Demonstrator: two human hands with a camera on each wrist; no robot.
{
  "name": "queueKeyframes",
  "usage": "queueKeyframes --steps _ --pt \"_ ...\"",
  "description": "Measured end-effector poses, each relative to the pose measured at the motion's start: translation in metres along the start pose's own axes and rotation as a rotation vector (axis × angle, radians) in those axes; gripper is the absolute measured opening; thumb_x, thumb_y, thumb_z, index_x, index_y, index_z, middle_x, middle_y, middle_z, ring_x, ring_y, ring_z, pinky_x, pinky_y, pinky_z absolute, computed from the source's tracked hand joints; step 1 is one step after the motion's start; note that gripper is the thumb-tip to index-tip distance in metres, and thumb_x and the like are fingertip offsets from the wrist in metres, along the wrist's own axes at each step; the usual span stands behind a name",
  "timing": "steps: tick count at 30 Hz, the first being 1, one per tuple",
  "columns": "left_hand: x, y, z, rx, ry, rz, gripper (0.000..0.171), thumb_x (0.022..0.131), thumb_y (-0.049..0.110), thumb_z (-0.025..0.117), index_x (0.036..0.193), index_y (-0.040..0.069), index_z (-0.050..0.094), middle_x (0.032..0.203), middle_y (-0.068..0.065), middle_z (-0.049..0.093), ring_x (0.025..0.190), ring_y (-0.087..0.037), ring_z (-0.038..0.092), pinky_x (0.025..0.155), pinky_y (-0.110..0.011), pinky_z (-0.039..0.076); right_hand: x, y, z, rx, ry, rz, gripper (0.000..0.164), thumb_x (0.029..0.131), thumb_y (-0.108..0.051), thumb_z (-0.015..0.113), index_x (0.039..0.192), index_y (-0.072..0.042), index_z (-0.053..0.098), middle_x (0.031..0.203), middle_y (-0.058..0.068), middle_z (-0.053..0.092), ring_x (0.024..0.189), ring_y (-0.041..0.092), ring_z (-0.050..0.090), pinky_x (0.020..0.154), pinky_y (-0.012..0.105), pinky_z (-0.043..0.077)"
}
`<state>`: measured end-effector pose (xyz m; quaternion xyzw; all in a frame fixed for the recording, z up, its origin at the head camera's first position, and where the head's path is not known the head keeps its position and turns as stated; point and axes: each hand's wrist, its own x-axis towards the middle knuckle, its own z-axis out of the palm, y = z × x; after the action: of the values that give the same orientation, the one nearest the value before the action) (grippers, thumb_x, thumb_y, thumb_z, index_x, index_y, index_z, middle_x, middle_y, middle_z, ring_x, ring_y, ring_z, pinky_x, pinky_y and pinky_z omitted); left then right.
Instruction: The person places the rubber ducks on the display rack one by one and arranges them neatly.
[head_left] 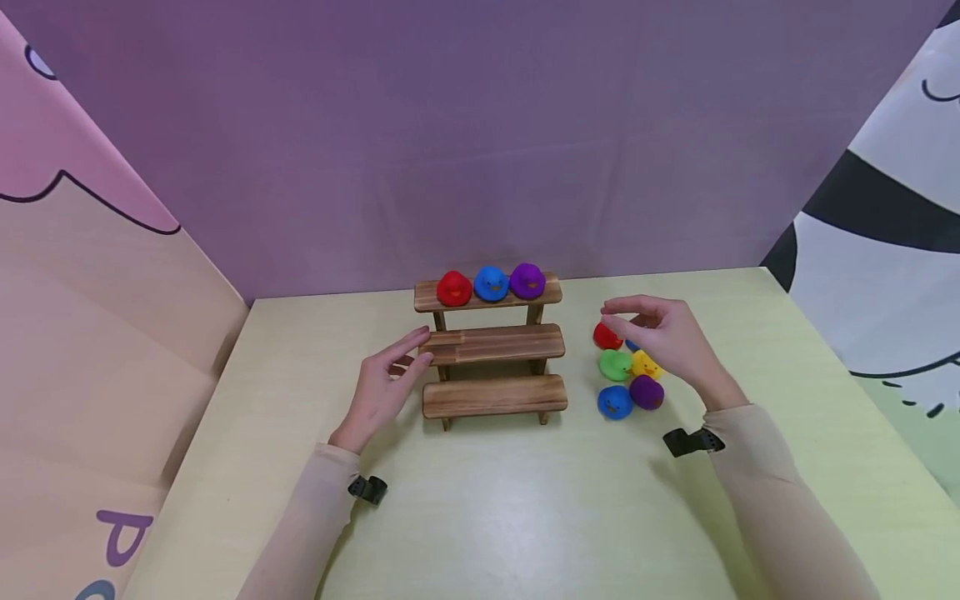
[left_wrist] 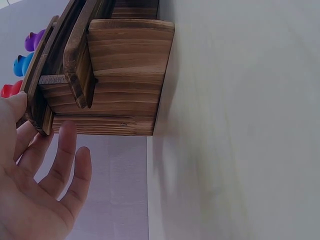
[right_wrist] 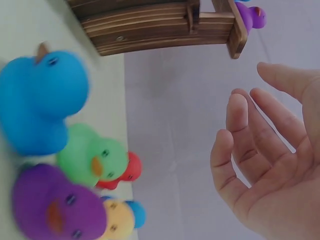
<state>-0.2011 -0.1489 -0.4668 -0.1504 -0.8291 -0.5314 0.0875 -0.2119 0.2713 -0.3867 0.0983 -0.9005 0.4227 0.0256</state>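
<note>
A three-tier wooden display stand (head_left: 495, 393) has a red rubber duck (head_left: 454, 289), a blue rubber duck (head_left: 491, 284) and a purple rubber duck (head_left: 527, 282) in a row on its top tier. My left hand (head_left: 386, 385) holds the left end of the middle tier between thumb and fingers. Above the loose ducks to the stand's right, my right hand (head_left: 660, 333) hovers with nothing in it, its fingers loosely bent. Below it are a red duck (head_left: 607, 336), a green duck (head_left: 615, 365), a yellow duck (head_left: 646, 365), a purple duck (head_left: 647, 392) and a blue duck (head_left: 615, 402).
Another blue duck (head_left: 632, 344) in the loose group is mostly hidden behind the right hand. A purple backdrop (head_left: 495, 167) rises just behind the stand at the back edge of the pale table (head_left: 487, 517). Printed panels flank both sides.
</note>
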Motion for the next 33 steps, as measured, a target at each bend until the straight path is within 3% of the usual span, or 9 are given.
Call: queueKeyframes --steps 4,8,14,17,23,28,33 --pt "-0.001 0.001 0.001 -0.008 -0.001 -0.002 0.041 0.106 0.027 0.069 0.145 0.015 0.068 0.155 -0.001 0.062 0.102 -0.024 0.072 0.088 -0.025 0.058 -0.013 0.013 -0.003 -0.008 -0.011 0.015 0.041 0.103 -0.040 0.071 0.134 -0.014 0.074 0.125 0.012 0.077 0.092 0.018 0.072 0.072 0.025 0.054" --pt "-0.002 0.001 0.002 -0.011 -0.004 -0.003 0.041 0.106 0.028 0.069 0.145 0.016 0.068 0.155 -0.001 0.062 0.101 -0.025 0.072 0.088 -0.026 0.058 -0.026 0.028 -0.006 -0.046 -0.002 0.035 0.040 0.103 -0.043 0.071 0.132 -0.016 0.075 0.121 0.001 0.077 0.095 0.025 0.071 0.074 0.023 0.054" --pt "-0.004 -0.001 0.001 -0.006 -0.002 -0.001 0.041 0.106 0.026 0.068 0.146 0.015 0.067 0.155 -0.001 0.062 0.101 -0.023 0.072 0.088 -0.024 0.058 -0.042 0.049 -0.010 -0.054 -0.012 0.076 0.041 0.102 -0.041 0.073 0.131 -0.012 0.076 0.112 -0.024 0.070 0.090 0.009 0.069 0.075 0.024 0.054" --pt "-0.003 0.000 0.000 -0.008 0.004 -0.001 0.041 0.106 0.026 0.069 0.146 0.015 0.067 0.155 0.000 0.062 0.101 -0.022 0.072 0.088 -0.023 0.058 -0.047 0.056 -0.011 -0.062 -0.009 0.095 0.041 0.102 -0.041 0.073 0.131 -0.012 0.076 0.114 -0.020 0.073 0.091 0.005 0.067 0.076 0.025 0.052" --pt "-0.001 0.001 0.000 -0.019 0.001 0.002 0.041 0.106 0.025 0.070 0.145 0.015 0.068 0.154 -0.001 0.063 0.101 -0.022 0.072 0.088 -0.023 0.058 -0.055 0.069 -0.011 -0.090 -0.018 0.137 0.045 0.102 -0.044 0.072 0.133 -0.013 0.075 0.128 0.006 0.076 0.095 0.001 0.064 0.079 0.023 0.051" --pt "-0.001 0.001 0.000 -0.022 -0.003 -0.006 0.041 0.105 0.024 0.070 0.145 0.016 0.069 0.154 0.000 0.063 0.099 -0.024 0.072 0.088 -0.025 0.058 -0.062 0.080 -0.008 -0.075 -0.042 0.173 0.045 0.101 -0.044 0.073 0.135 -0.013 0.074 0.125 -0.002 0.077 0.095 0.000 0.065 0.079 0.023 0.052" --pt "0.000 0.002 -0.001 -0.027 0.004 0.003 0.041 0.105 0.025 0.071 0.145 0.015 0.068 0.154 0.000 0.063 0.100 -0.027 0.072 0.089 -0.026 0.058 -0.065 0.084 -0.006 -0.048 -0.064 0.165 0.043 0.101 -0.040 0.074 0.134 -0.012 0.074 0.122 -0.004 0.077 0.092 0.009 0.069 0.074 0.025 0.053"
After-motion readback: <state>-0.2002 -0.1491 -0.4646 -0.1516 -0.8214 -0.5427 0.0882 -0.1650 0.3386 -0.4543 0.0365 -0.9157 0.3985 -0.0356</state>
